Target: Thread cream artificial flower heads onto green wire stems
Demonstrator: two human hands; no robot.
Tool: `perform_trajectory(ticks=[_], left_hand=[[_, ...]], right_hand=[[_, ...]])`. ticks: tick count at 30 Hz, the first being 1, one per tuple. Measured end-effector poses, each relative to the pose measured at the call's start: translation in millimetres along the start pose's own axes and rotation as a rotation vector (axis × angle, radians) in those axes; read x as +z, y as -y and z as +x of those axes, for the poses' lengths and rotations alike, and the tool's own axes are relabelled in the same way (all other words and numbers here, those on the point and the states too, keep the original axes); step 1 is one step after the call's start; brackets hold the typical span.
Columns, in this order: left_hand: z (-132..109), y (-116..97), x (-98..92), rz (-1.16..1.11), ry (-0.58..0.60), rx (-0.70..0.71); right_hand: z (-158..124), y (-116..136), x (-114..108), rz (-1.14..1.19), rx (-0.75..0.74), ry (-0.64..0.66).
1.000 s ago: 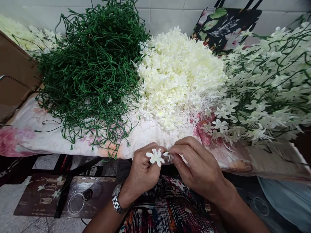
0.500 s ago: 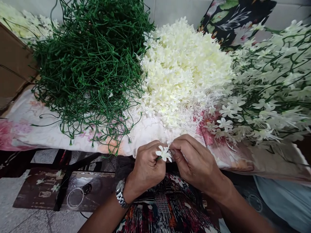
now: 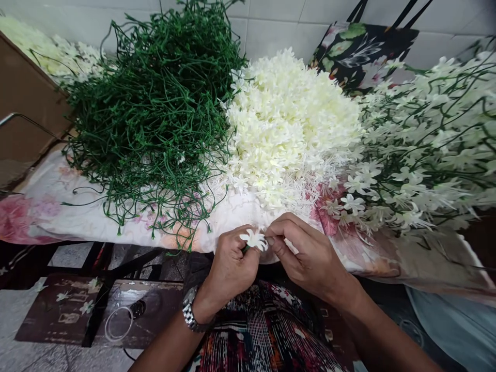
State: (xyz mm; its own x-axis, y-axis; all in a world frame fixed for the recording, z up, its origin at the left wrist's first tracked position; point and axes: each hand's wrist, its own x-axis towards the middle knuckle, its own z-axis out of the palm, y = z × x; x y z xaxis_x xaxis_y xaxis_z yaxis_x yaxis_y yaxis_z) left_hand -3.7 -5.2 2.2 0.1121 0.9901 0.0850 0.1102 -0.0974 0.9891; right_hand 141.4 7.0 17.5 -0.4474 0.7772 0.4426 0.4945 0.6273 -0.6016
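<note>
My left hand [image 3: 234,261] is closed round a white artificial flower [image 3: 253,239], whose petals stick up above the thumb and forefinger. A bit of green shows at the flower's base, while the rest of its stem is hidden in the fist. Thumb and forefinger of my right hand [image 3: 300,248] are pinched together at the right side of the petals. Whatever lies between those fingertips is too small to make out. Beyond the hands rise a heap of loose white flower heads [image 3: 294,113] and, to its left, a tangled pile of green plastic stems [image 3: 155,103].
White flowers on green stems [image 3: 430,155] are heaped at the right. A floral cloth [image 3: 77,212] covers the work surface. A cardboard box [image 3: 31,103] stands at far left and a dark floral bag [image 3: 364,51] at the back. Below left, a clear ring [image 3: 119,324] rests on brown boards.
The flower in my left hand has tipped from facing me to a more sideways view. My right fingertips stay pinched beside it. The whole view has shifted slightly with the head.
</note>
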Motion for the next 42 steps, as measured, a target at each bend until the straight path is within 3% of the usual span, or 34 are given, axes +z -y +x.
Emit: perform_trajectory(ticks=[4,11,24,36,42], left_hand=[[2,-3,-4.2,-0.176,-0.032,-0.196],[2,-1,-5.2,-0.228,-0.122,-0.320],[2,-1,-3.6,-0.229,-0.143,-0.317],[3,2,-2.1,-0.170,-0.198,-0.369],[7,-4,-6.4,-0.335,-0.182,-0.424]], right_hand=[[6,-1,-5,0.084,0.079,-0.008],[13,1,-9,0.098,0.092,0.001],[11,-6,-2,0.006,-0.051,0.026],[12,-7,8,0.012,-0.055,0.003],[14,-5,5,0.043,-0.019,0.017]])
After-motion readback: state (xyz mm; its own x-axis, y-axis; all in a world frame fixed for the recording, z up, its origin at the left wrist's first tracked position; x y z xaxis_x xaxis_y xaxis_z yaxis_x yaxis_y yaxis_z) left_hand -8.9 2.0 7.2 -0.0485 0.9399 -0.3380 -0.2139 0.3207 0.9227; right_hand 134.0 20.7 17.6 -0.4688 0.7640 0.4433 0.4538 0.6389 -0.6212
